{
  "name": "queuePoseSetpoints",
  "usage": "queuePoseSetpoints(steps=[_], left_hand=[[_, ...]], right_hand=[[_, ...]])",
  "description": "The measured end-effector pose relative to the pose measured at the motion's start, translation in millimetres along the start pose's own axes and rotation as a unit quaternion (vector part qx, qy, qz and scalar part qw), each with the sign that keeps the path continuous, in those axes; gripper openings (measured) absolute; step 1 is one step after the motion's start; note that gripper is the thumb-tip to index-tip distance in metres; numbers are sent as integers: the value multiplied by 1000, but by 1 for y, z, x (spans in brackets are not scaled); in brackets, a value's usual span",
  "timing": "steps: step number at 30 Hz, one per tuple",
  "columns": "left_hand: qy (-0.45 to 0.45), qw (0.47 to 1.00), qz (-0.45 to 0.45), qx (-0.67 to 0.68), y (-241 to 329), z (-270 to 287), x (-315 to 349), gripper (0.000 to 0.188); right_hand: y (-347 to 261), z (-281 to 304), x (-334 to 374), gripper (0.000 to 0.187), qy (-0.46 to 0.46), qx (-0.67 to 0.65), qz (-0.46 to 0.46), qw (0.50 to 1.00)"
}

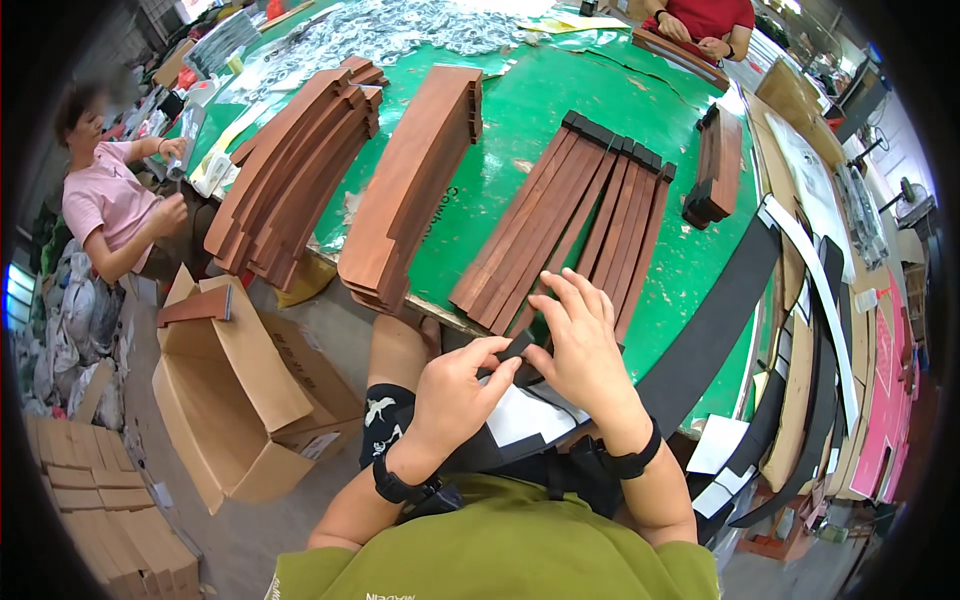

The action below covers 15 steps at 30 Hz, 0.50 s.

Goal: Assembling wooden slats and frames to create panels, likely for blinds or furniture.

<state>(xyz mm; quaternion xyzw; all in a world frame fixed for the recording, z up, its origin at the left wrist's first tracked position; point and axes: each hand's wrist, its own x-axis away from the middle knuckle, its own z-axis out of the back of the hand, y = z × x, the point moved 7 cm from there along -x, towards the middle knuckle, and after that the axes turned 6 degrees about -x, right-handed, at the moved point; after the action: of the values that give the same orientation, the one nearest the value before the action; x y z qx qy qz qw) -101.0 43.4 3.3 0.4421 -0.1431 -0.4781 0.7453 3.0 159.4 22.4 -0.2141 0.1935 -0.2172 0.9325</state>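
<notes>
At the near edge of the green table, my left hand [462, 392] pinches a small black foam piece [516, 345] between thumb and fingers. My right hand [580, 345] closes on the same piece from the other side, its outer fingers raised. The piece is at the near end of one of several reddish-brown wooden slats [540, 235], which lie side by side pointing away from me. Black foam caps [612, 140] cover their far ends. White backing paper [525, 415] and a black foam strip [715, 335] lie beside and below my hands.
Stacked curved slats [405, 190] stand left of my row, with another pile [300, 165] beyond. A capped bundle [716, 165] sits at right. An open carton [235, 400] stands on the floor at left. Two people [110, 200] work at the table's left and far right.
</notes>
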Motion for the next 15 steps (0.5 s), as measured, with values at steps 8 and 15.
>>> queuePoseSetpoints(steps=[8, 15], left_hand=[[33, 983, -20, -177, 17, -12, -14, 25], [-9, 969, 7, -245, 24, -18, -23, 25]], right_hand=[[12, 3, 6, 87, -61, -45, -12, 997], [16, 4, 10, 93, -42, -49, 2, 998]])
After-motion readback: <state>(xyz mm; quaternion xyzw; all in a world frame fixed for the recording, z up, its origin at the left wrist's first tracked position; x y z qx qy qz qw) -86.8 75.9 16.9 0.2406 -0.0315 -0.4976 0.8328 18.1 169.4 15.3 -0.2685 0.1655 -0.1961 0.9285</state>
